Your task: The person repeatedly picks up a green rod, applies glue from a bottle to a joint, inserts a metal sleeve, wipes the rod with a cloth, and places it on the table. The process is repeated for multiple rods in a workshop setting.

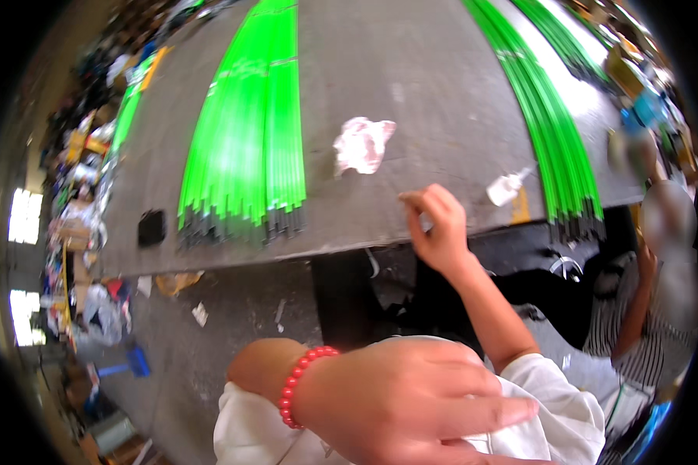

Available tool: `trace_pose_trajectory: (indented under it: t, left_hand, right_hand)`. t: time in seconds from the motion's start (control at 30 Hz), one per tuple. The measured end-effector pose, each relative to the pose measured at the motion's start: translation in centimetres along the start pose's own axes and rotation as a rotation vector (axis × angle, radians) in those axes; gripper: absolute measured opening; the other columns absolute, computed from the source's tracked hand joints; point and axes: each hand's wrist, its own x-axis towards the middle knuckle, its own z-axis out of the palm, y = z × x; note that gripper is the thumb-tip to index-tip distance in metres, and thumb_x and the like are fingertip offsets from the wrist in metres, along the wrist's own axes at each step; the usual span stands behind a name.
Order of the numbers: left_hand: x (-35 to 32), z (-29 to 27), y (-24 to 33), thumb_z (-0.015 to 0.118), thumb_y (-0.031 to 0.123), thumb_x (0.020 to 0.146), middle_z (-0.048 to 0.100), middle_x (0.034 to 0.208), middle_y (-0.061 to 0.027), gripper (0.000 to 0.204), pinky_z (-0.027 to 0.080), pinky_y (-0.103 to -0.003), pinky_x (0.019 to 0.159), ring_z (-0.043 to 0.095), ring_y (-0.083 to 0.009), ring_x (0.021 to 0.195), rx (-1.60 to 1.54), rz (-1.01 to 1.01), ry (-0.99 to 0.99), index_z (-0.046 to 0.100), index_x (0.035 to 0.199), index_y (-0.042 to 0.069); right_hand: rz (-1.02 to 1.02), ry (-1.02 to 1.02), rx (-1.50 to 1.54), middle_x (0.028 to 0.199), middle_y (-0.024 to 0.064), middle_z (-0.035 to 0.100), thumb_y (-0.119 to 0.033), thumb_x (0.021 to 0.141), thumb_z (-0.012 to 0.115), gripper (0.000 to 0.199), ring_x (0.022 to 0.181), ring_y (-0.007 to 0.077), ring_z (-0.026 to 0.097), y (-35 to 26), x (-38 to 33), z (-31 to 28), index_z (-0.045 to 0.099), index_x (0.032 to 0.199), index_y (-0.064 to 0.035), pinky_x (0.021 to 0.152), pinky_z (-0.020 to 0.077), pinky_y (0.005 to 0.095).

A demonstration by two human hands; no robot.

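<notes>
Head view, and here's the right hand (440,229) over the front of the worktop (395,58), fingers curled toward the thumb with a small gap showing; whether that grip has hold of anything tiny, I can't tell! The left hand (411,395) crosses the body close to the camera, fingers loosely out, palm hidden, so I can't call its grip either. The crumpled pale pink wad (361,146) sits on the worktop, beyond the right hand and to its left, while the small white bottle (506,188) is off to the right, near the edge. There's the danger: a wide swing of the right forearm could clip that bottle and send it over, and a knock might make it leak. The green rods on the right (539,108) look risky too, dark ends right at the edge, where a passing sleeve could catch and fan them. Now containers: the bottle is opaque, contents hidden; at far left there's a clear bag (101,314), its filling too blurred to name
</notes>
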Motion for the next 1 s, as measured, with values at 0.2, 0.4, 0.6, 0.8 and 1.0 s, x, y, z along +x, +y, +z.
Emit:
trace_pose_trajectory:
  t: [0.2, 0.4, 0.6, 0.8, 1.0]
  left_hand:
    - [-2.0, -0.4, -1.2, 0.063, 0.011, 0.077, 0.063, 0.101, -0.0160, 0.022, 0.047, -0.031, 0.059, 0.062, -0.0248, 0.075, -0.127, -0.050, -0.005, 0.068, 0.099, 0.011]
    - [-5.1, -0.6, -1.0, 0.059, -0.002, 0.077, 0.065, 0.083, -0.0153, 0.011, 0.046, -0.030, 0.056, 0.061, -0.0243, 0.066, -0.171, -0.496, 0.061, 0.064, 0.087, -0.003]
    - [-8.8, 0.1, -0.2, 0.055, -0.003, 0.079, 0.065, 0.074, -0.0128, 0.011, 0.045, -0.027, 0.056, 0.061, -0.0213, 0.063, 0.125, -0.667, 0.091, 0.063, 0.088, -0.004]
    - [-9.5, 0.7, -0.1, 0.053, -0.005, 0.079, 0.064, 0.078, -0.0144, 0.015, 0.046, -0.026, 0.059, 0.061, -0.0206, 0.068, 0.108, -0.881, 0.190, 0.062, 0.091, -0.006]
    - [-8.0, 3.1, -2.5, 0.054, 0.002, 0.082, 0.062, 0.092, -0.0130, 0.023, 0.048, -0.027, 0.067, 0.061, -0.0180, 0.076, -0.037, -0.961, 0.028, 0.059, 0.104, -0.005]
  right_hand:
    - [-0.196, 0.309, -0.268, 0.069, 0.0089, 0.057, 0.007, 0.058, 0.056, 0.026, 0.055, 0.0221, 0.049, -2.3, -1.0, -9.3, 0.063, 0.083, 0.0006, 0.053, 0.0376, 0.0316]
    - [0.359, 0.243, -0.997, 0.079, 0.0105, 0.058, -0.009, 0.073, 0.063, 0.010, 0.077, 0.0278, 0.054, 4.7, -1.6, -16.7, 0.060, 0.080, -0.0029, 0.068, 0.0433, 0.0371]
    - [0.608, 0.043, -1.224, 0.080, 0.0092, 0.058, -0.023, 0.070, 0.067, 0.021, 0.081, 0.0260, 0.057, 8.9, -2.7, -17.0, 0.056, 0.072, -0.0042, 0.070, 0.0449, 0.0371]
    - [0.645, 0.101, -1.171, 0.073, 0.0094, 0.058, -0.025, 0.074, 0.064, 0.023, 0.074, 0.0271, 0.059, 9.6, -2.7, -17.2, 0.056, 0.071, -0.0036, 0.059, 0.0456, 0.0401]
    - [0.789, 0.201, -0.102, 0.057, 0.0035, 0.045, -0.022, 0.081, 0.064, 0.028, 0.053, 0.0150, 0.045, 1.8, -2.1, -17.9, 0.049, 0.068, -0.0026, 0.049, 0.0336, 0.0290]
